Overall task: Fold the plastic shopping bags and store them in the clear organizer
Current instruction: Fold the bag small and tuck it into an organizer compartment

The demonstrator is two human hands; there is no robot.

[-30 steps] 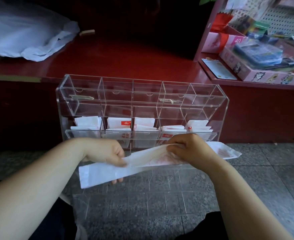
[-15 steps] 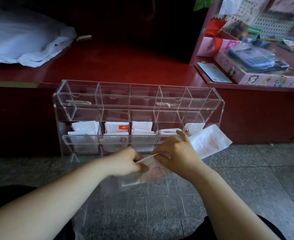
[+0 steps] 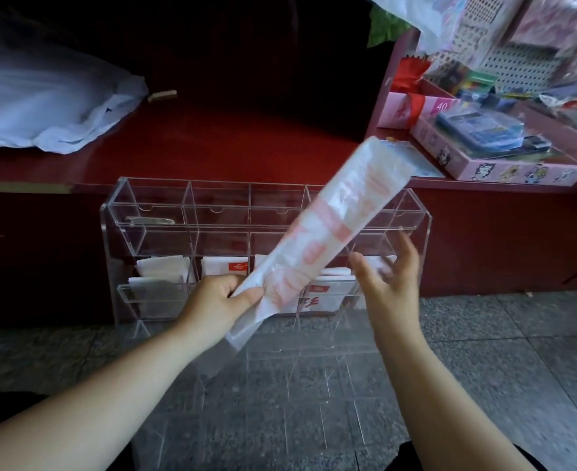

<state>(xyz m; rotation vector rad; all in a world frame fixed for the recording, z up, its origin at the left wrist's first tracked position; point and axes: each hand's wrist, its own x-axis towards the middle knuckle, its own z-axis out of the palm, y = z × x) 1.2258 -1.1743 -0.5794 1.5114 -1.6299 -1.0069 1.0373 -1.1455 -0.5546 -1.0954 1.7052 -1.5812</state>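
A white plastic bag with red print point(image 3: 327, 229), folded into a long strip, slants up to the right in front of the clear organizer point(image 3: 151, 215). My left hand point(image 3: 217, 305) pinches the strip near its lower end. My right hand point(image 3: 387, 283) hovers just right of the strip, fingers spread, holding nothing. The organizer stands on the floor against a red counter; its upper row of compartments looks empty and its lower row holds folded white bags point(image 3: 161, 271).
A heap of loose white bags point(image 3: 52, 107) lies on the red counter point(image 3: 232, 147) at the back left. Boxes of stationery point(image 3: 484, 154) crowd a shelf at the right. A clear acrylic sheet point(image 3: 297, 379) lies on the grey stone floor before me.
The strip was held level by both hands; my right hand has let go and my left hand has swung it up so it slants toward the upper right.
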